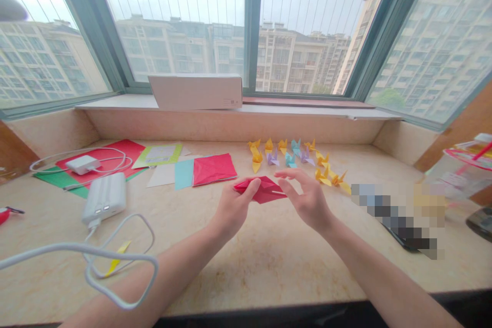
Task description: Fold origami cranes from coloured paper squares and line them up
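A partly folded piece of red origami paper is held above the counter in front of me, its layers forming pointed ends. My left hand grips its left end, thumb on top and the other fingers mostly hidden underneath. At the right end, the thumb and curled fingers of my right hand close around the paper's edge; the exact contact is partly hidden. Just beyond lies a stack of red paper squares, overlapping a light blue sheet. Behind the hands stand several folded paper cranes in yellow, blue and purple.
A white power bank with looping white cables is at left. A white charger rests on larger red sheets. At right are a dark blurred-out item and a plastic cup. A white box sits on the sill.
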A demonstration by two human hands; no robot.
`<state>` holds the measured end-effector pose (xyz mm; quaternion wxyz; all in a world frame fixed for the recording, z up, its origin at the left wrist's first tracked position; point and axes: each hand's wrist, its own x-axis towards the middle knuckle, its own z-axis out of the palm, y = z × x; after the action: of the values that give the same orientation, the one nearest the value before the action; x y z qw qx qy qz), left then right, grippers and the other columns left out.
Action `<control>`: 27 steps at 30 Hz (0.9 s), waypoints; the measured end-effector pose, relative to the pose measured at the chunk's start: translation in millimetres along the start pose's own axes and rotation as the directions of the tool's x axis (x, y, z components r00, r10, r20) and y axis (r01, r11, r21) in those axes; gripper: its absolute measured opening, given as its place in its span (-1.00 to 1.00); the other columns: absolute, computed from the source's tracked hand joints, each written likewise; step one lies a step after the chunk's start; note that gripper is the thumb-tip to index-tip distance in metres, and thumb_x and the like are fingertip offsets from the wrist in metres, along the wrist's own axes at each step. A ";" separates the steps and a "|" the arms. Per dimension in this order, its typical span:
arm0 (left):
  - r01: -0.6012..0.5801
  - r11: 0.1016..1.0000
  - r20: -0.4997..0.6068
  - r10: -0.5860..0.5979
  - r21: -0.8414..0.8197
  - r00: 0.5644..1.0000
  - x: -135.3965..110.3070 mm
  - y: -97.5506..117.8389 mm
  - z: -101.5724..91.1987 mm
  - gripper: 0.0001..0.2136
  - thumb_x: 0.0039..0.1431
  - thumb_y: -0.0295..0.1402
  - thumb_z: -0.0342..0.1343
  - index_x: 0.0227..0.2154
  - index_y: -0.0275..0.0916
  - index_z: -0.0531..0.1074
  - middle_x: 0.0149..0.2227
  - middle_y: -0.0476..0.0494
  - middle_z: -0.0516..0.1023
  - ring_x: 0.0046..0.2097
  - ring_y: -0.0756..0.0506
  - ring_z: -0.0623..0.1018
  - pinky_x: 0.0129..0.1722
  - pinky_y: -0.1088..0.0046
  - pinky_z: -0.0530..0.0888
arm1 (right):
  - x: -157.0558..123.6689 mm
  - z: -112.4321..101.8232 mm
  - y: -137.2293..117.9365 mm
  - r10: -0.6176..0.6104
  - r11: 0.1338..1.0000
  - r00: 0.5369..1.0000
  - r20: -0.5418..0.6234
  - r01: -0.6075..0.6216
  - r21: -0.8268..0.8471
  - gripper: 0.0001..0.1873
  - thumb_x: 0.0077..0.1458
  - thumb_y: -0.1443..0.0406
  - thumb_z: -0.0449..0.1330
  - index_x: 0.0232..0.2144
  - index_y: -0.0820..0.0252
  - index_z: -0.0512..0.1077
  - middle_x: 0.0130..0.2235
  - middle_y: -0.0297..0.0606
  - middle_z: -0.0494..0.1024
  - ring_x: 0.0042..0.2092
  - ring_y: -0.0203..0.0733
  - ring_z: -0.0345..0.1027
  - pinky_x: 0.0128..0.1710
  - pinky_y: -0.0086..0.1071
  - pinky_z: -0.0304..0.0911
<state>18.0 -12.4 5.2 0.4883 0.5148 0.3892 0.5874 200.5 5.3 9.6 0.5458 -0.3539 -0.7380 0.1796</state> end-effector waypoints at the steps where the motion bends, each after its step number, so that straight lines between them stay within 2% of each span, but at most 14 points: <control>1: -0.033 0.998 0.013 0.032 0.051 0.999 -0.8 1.2 0.0 -0.75 0.16 -0.20 0.23 -0.29 -0.32 0.62 -0.29 -0.22 0.68 -0.25 -0.15 0.63 -0.25 0.39 0.52 | -0.1 1.6 -1.1 0.110 0.992 0.994 0.023 -0.111 0.063 -0.77 0.23 0.17 0.20 -0.15 0.13 0.55 -0.15 -0.18 0.65 -0.13 -0.07 0.50 -0.09 -0.15 0.38; 3: -0.086 0.989 0.048 0.080 0.122 0.996 -2.7 3.3 0.4 -0.75 0.19 -0.21 0.20 -0.28 -0.31 0.62 -0.28 -0.21 0.68 -0.22 -0.15 0.62 -0.23 0.39 0.51 | -0.5 4.3 -3.0 0.273 0.934 0.949 0.159 -0.301 0.192 -0.67 0.21 0.09 0.19 -0.13 0.18 0.55 -0.17 -0.14 0.66 -0.18 -0.05 0.54 -0.15 -0.14 0.42; 5: -0.112 0.983 0.076 0.101 0.146 0.992 -4.8 4.8 1.3 -0.75 0.21 -0.22 0.18 -0.26 -0.31 0.62 -0.27 -0.21 0.68 -0.21 -0.15 0.62 -0.21 0.39 0.51 | -0.8 5.9 -4.2 0.336 0.866 0.895 0.295 -0.417 0.278 -0.64 0.17 0.06 0.23 -0.18 0.22 0.57 -0.24 -0.13 0.68 -0.22 -0.04 0.57 -0.17 -0.15 0.45; 6: -0.115 0.982 0.083 0.103 0.150 0.991 -5.6 5.3 1.8 -0.75 0.21 -0.22 0.17 -0.25 -0.32 0.62 -0.26 -0.21 0.68 -0.22 -0.15 0.62 -0.21 0.39 0.52 | -0.9 6.0 -4.5 0.348 0.844 0.880 0.324 -0.444 0.299 -0.65 0.14 0.07 0.26 -0.21 0.23 0.58 -0.26 -0.14 0.68 -0.23 -0.03 0.58 -0.17 -0.16 0.45; 8: -0.101 0.983 0.085 0.089 0.152 0.992 -6.4 5.9 2.2 -0.75 0.21 -0.23 0.18 -0.24 -0.33 0.61 -0.24 -0.23 0.68 -0.22 -0.14 0.63 -0.20 0.38 0.52 | -0.3 4.3 -4.7 0.362 0.848 0.883 0.300 -0.445 0.288 -0.72 0.11 0.11 0.30 -0.26 0.21 0.60 -0.29 -0.18 0.69 -0.24 -0.06 0.58 -0.18 -0.20 0.44; 11: -0.059 0.986 0.098 0.044 0.158 0.994 -4.7 6.4 0.3 -0.76 0.19 -0.25 0.19 -0.24 -0.35 0.58 -0.25 -0.24 0.68 -0.23 -0.17 0.65 -0.19 0.34 0.54 | 2.0 -3.1 -3.6 0.306 0.930 0.927 0.216 -0.340 0.141 -0.85 0.13 0.20 0.29 -0.33 0.16 0.60 -0.34 -0.26 0.67 -0.30 -0.13 0.54 -0.23 -0.27 0.39; 14: -0.066 0.967 0.155 0.028 0.247 0.987 -0.2 6.5 -4.9 -0.79 0.18 -0.26 0.20 -0.31 -0.34 0.58 -0.29 -0.23 0.69 -0.23 -0.18 0.66 -0.18 0.34 0.54 | 4.7 -11.2 -0.2 0.177 0.984 0.961 0.214 -0.178 -0.018 -0.91 0.16 0.30 0.26 -0.37 0.14 0.58 -0.37 -0.30 0.64 -0.32 -0.18 0.47 -0.28 -0.32 0.32; 17: -0.105 0.919 0.242 0.010 0.380 0.970 3.2 5.5 -9.9 -0.79 0.18 -0.25 0.19 -0.32 -0.31 0.60 -0.30 -0.21 0.69 -0.25 -0.16 0.65 -0.24 0.40 0.53 | 6.0 -14.2 3.9 0.042 0.993 0.973 0.226 -0.015 -0.121 -0.88 0.19 0.38 0.23 -0.39 0.16 0.55 -0.38 -0.29 0.60 -0.31 -0.18 0.43 -0.26 -0.31 0.28; 21: -0.145 0.863 0.311 -0.015 0.484 0.950 2.3 2.3 -10.6 -0.73 0.23 -0.21 0.13 -0.29 -0.32 0.60 -0.34 -0.20 0.68 -0.31 -0.13 0.64 -0.33 0.45 0.51 | 4.5 -11.3 4.7 -0.128 0.964 0.956 0.263 0.182 -0.194 -0.85 0.22 0.39 0.21 -0.41 0.18 0.51 -0.39 -0.27 0.55 -0.29 -0.16 0.39 -0.21 -0.27 0.23; 24: -0.153 0.854 0.371 -0.050 0.497 0.927 0.9 2.9 -7.9 -0.71 0.27 -0.21 0.07 -0.32 -0.33 0.59 -0.42 -0.17 0.65 -0.39 -0.08 0.61 -0.37 0.48 0.50 | 2.1 -8.6 2.1 -0.190 0.957 0.945 0.268 0.239 -0.164 -0.84 0.24 0.37 0.19 -0.40 0.18 0.51 -0.42 -0.28 0.53 -0.30 -0.17 0.37 -0.22 -0.26 0.24; 27: -0.154 0.876 0.419 -0.060 0.456 0.906 1.4 7.5 -6.2 -0.71 0.30 -0.27 0.04 -0.36 -0.33 0.58 -0.45 -0.15 0.63 -0.42 -0.05 0.59 -0.40 0.50 0.50 | 0.1 -6.9 0.6 -0.149 0.979 0.963 0.225 0.176 -0.105 -0.84 0.23 0.34 0.20 -0.41 0.15 0.52 -0.44 -0.31 0.52 -0.32 -0.18 0.38 -0.23 -0.28 0.27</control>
<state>10.6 -12.3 11.7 0.4030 0.7432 0.3949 0.3597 207.1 5.0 11.6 0.4524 -0.3036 -0.8292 0.1253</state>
